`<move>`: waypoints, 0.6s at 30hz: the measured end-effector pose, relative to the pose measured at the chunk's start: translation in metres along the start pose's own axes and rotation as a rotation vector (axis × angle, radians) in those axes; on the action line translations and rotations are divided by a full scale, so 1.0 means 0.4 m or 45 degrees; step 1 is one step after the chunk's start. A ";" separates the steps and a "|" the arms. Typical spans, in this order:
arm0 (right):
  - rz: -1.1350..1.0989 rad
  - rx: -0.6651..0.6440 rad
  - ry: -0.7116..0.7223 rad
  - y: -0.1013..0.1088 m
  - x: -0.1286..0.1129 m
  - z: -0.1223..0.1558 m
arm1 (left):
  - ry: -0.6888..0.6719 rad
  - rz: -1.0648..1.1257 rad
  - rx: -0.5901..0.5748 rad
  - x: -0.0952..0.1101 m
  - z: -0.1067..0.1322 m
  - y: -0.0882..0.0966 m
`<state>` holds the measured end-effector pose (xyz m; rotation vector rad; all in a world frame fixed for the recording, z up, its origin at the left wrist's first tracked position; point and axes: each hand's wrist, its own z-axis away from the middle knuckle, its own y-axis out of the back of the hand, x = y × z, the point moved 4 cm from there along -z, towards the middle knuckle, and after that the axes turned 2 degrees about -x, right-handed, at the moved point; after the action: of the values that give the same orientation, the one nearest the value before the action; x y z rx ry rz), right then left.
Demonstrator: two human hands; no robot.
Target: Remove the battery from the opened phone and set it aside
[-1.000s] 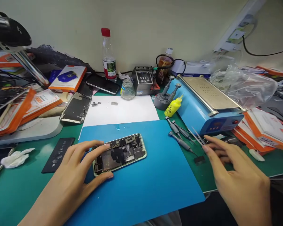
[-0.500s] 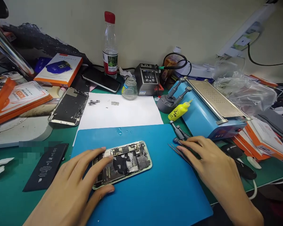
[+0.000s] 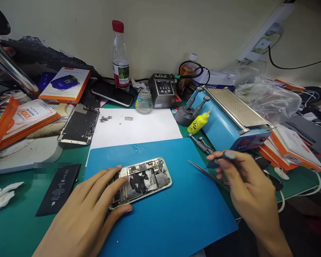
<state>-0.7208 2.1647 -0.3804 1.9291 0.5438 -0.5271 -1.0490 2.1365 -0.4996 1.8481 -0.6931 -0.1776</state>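
Note:
An opened phone (image 3: 146, 179) with its circuit boards exposed lies on the blue work mat (image 3: 173, 214). My left hand (image 3: 93, 207) grips the phone's left end, fingers on top and thumb against the near edge. My right hand (image 3: 246, 189) is at the mat's right edge, closed on a grey screwdriver (image 3: 223, 157) lifted off the table. Thin metal tweezers (image 3: 202, 170) lie on the mat, their rear end running under my right hand. Two more grey screwdrivers (image 3: 202, 144) lie just behind.
A blue heating machine (image 3: 230, 117), a yellow squeeze bottle (image 3: 198, 123), a soldering station (image 3: 162, 91), a glass jar (image 3: 143, 101) and a water bottle (image 3: 120, 57) stand behind. A white sheet (image 3: 139, 128) holds small parts. Left: detached screen (image 3: 79, 125), black battery (image 3: 59, 189), orange boxes (image 3: 26, 116).
My right hand reached left to the tools, closed on a grey screwdriver and lifted it. The left hand stayed on the phone. The camera shifted slightly.

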 end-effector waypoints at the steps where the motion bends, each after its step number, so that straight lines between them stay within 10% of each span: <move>1: 0.018 0.106 -0.026 0.013 0.007 -0.004 | 0.014 0.021 0.004 0.003 -0.003 0.007; 4: 0.225 0.191 -0.020 0.034 0.033 -0.029 | 0.070 0.075 0.011 0.012 -0.011 0.025; 10: 0.647 -0.262 0.383 -0.020 0.042 -0.071 | 0.086 0.121 0.042 0.020 -0.017 0.033; 18: 0.972 -0.311 0.381 -0.074 0.030 -0.166 | 0.112 0.127 0.034 0.026 -0.019 0.041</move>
<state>-0.7205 2.2384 -0.3830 1.8120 0.0200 0.3063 -1.0434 2.1333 -0.4801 1.8306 -0.7272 -0.0223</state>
